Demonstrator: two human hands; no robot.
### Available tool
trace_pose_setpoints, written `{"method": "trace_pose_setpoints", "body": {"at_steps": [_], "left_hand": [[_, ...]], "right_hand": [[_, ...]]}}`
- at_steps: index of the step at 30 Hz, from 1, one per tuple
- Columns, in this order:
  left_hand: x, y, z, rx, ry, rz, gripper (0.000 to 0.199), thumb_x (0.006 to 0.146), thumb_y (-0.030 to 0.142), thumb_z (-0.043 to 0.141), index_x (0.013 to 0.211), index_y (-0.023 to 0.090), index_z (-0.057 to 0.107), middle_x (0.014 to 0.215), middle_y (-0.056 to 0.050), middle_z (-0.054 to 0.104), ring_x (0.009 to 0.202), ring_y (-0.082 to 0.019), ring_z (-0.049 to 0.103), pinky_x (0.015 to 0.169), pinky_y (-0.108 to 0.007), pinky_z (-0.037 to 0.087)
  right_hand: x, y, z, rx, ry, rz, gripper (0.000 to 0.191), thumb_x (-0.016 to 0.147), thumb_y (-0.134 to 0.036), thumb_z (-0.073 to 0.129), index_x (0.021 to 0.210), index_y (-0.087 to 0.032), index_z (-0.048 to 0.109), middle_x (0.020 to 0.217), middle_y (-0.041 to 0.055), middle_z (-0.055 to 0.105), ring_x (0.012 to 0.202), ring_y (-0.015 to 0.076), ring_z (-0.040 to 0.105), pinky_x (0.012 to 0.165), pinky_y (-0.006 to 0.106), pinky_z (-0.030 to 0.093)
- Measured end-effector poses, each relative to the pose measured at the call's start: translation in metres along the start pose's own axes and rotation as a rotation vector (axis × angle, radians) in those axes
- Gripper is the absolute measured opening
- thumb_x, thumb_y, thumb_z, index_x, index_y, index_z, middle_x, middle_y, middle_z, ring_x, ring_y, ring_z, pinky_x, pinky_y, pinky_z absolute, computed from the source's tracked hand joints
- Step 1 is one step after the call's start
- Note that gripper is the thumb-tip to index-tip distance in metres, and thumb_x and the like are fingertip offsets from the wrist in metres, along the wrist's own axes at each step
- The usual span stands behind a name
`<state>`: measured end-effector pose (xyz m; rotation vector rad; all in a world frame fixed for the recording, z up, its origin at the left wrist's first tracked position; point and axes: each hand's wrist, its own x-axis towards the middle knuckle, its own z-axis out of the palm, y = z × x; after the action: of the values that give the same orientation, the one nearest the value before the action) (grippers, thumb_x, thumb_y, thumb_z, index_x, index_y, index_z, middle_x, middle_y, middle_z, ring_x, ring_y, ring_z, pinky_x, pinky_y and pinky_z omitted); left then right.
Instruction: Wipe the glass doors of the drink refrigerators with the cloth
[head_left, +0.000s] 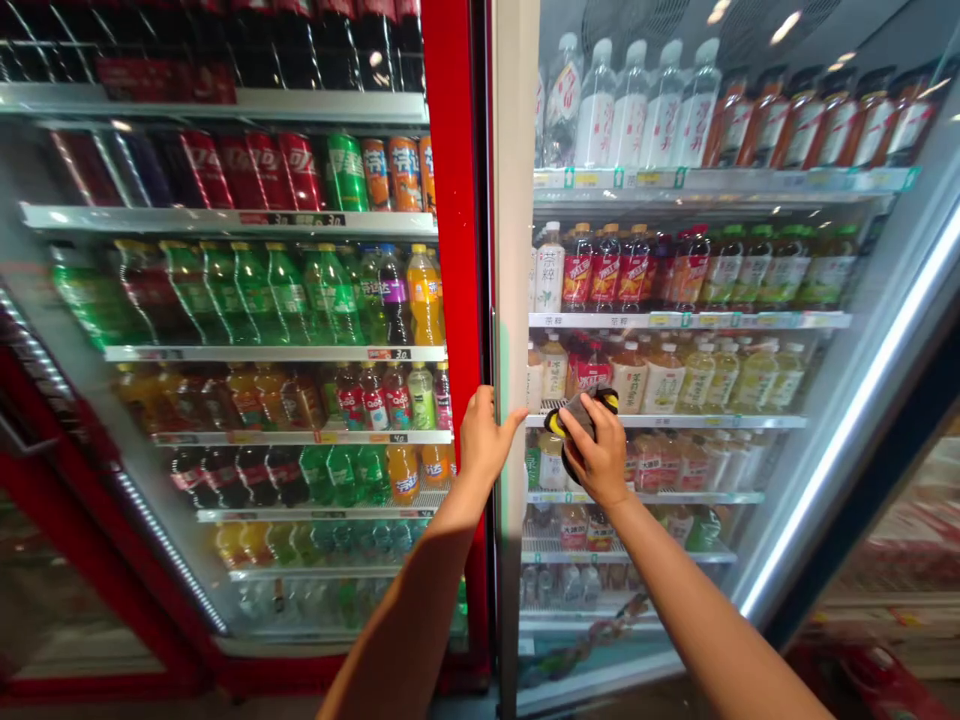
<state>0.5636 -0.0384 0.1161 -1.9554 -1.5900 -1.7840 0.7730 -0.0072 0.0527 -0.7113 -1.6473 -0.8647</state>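
Observation:
A grey cloth (585, 415) with black and yellow edging is bunched under my right hand (600, 455), at the glass door (637, 640) of the right-hand drinks fridge. My right fingers are bent over the cloth and hold it near the door's left side. To the left, my left hand (486, 432) grips the pale door frame (514, 250) at its edge. The thumb lies across the front of the frame, and the fingers curl round the side next to the red fridge frame (459, 200). Both forearms reach up from the bottom of the view.
Bottles and cans fill the shelves of the red fridge on the left, including green bottles (285, 290) and red cans (247, 170). Behind the right-hand glass stand clear bottles (634, 110) and tea bottles (592, 265). Another shelf unit (885, 600) is at the far right.

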Motion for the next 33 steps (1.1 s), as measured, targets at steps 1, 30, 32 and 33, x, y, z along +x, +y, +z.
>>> {"method": "trace_pose_setpoints", "body": {"at_steps": [1, 30, 32, 33], "left_hand": [[-0.005, 0.003, -0.003, -0.013, 0.0, 0.009, 0.034, 0.083, 0.036, 0.079, 0.1, 0.021, 0.054, 0.086, 0.0, 0.061, 0.083, -0.022, 0.063, 0.071, -0.03, 0.047], [-0.135, 0.079, -0.068, -0.816, -0.443, -0.086, 0.051, 0.097, 0.035, 0.046, 0.143, 0.015, 0.058, 0.154, -0.012, 0.054, 0.147, -0.025, 0.046, 0.124, -0.041, 0.032], [-0.14, 0.085, -0.07, -0.83, -0.446, -0.083, 0.05, 0.095, 0.03, 0.045, 0.141, 0.016, 0.058, 0.154, -0.011, 0.055, 0.146, -0.025, 0.047, 0.124, -0.04, 0.032], [-0.144, 0.089, -0.071, -0.838, -0.444, -0.069, 0.049, 0.095, 0.028, 0.045, 0.14, 0.017, 0.06, 0.152, -0.011, 0.057, 0.145, -0.024, 0.048, 0.124, -0.04, 0.033]], "right_hand": [[0.001, -0.004, -0.007, 0.0, 0.008, -0.001, 0.064, 0.095, -0.017, 0.058, 0.153, -0.038, 0.045, 0.157, 0.0104, 0.046, 0.138, 0.0319, 0.048, 0.11, 0.053, 0.046], [0.052, -0.163, -0.226, -0.184, 0.014, 0.143, 0.054, 0.094, -0.022, 0.061, 0.146, -0.032, 0.052, 0.146, 0.0143, 0.054, 0.133, 0.0307, 0.056, 0.108, 0.054, 0.052], [0.06, -0.165, -0.235, -0.216, 0.013, 0.112, 0.054, 0.095, -0.021, 0.061, 0.147, -0.034, 0.052, 0.144, 0.0134, 0.054, 0.131, 0.03, 0.057, 0.107, 0.052, 0.053], [0.066, -0.166, -0.239, -0.233, 0.018, 0.09, 0.055, 0.095, -0.02, 0.06, 0.148, -0.035, 0.052, 0.143, 0.0132, 0.054, 0.13, 0.0297, 0.058, 0.106, 0.052, 0.054]]}}
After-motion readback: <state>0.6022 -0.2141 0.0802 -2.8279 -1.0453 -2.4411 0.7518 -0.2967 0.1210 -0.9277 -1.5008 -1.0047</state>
